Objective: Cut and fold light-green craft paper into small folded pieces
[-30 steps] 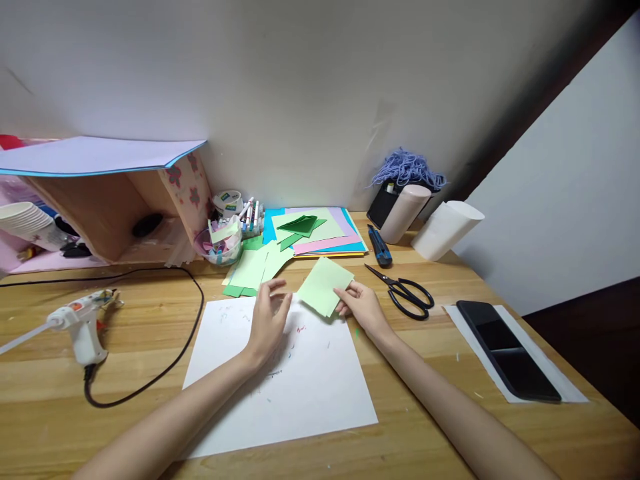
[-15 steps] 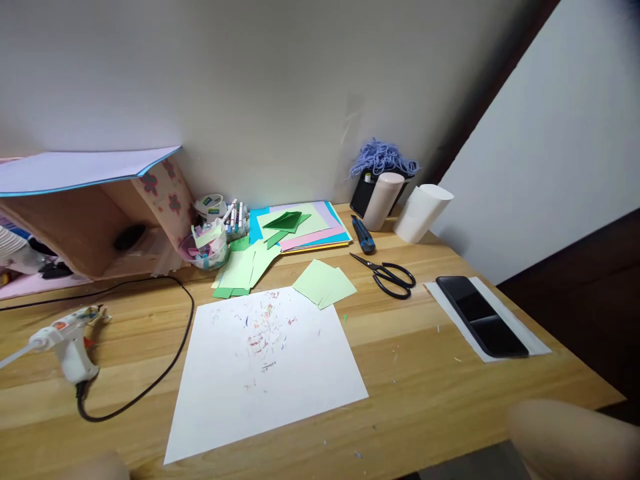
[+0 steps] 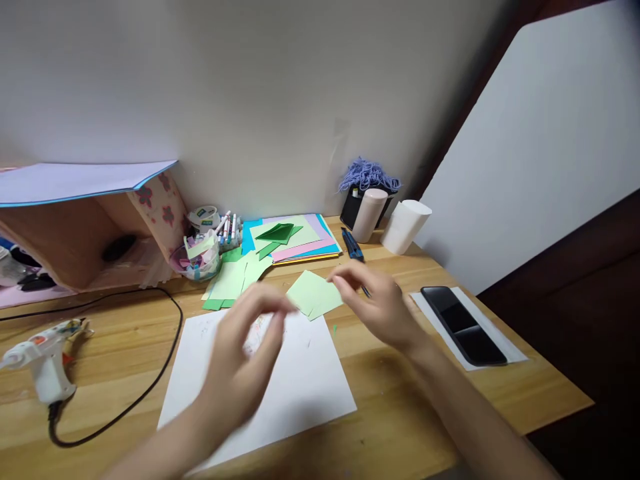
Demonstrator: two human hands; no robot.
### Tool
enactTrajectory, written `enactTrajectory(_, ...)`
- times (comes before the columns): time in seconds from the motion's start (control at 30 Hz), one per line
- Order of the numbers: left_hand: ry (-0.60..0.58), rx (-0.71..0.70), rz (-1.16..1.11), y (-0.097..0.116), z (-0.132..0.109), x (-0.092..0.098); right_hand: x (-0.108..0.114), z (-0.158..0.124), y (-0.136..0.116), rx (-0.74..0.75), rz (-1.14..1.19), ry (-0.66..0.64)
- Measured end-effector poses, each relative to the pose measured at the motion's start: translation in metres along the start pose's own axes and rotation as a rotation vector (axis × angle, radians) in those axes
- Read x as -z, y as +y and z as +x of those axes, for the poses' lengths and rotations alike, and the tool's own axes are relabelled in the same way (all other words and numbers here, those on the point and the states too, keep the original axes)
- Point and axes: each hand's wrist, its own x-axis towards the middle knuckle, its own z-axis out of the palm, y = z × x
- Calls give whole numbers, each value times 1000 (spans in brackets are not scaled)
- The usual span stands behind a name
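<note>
My left hand [image 3: 245, 360], a little blurred, hovers over the white sheet [image 3: 300, 380], its fingers curved and thumb apart from them, with nothing held. At the right edge of the light green paper squares [image 3: 310, 293] is my right hand [image 3: 375, 300]. Its thumb and fingers are bent with a gap between them, and no paper shows in it. Small coloured scraps on the white sheet are partly covered by my left hand. Behind my right hand the scissors are almost wholly hidden.
A glue gun [image 3: 47, 367] with a looping black cord lies left, before a cardboard box [image 3: 163, 220]. Along the wall are a tub of scraps [image 3: 197, 260], markers [image 3: 229, 229], coloured paper [image 3: 305, 250], a blue cutter [image 3: 353, 245] and a white roll [image 3: 405, 227]. A phone [image 3: 463, 327] lies right.
Both hands have come up from the bottom edge to over the white sheet and beside the light green squares. The view has shifted slightly; the papers look unmoved.
</note>
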Motion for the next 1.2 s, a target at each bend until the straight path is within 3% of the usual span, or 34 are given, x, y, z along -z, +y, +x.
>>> enactTrajectory(0.1, -154, 0, 184, 0, 28, -18, -52, 20, 38, -184, 108, -179)
enactTrajectory(0.23, -186, 52, 441, -21, 52, -51, -86, -1, 69, -155, 145, -289)
enactTrajectory(0.4, -215, 95, 353, -34, 51, -58, -90, -7, 76, -208, 233, -235)
enactTrajectory(0.6, -58, 37, 191, -32, 50, -40, -104, -8, 86, -389, 371, -135)
enactTrajectory(0.73, 1, 111, -16, -33, 44, -28, -110, -5, 73, -407, 425, -100)
enactTrajectory(0.9, -186, 263, -313, -36, 34, -30, -122, 5, 50, -380, 607, -151)
enactTrajectory(1.03, -289, 294, -402, -40, 36, -33, -128, 10, 51, -340, 552, -106)
enactTrajectory(1.2, -334, 378, -525, -46, 40, -34, -123, 11, 54, -85, 436, -182)
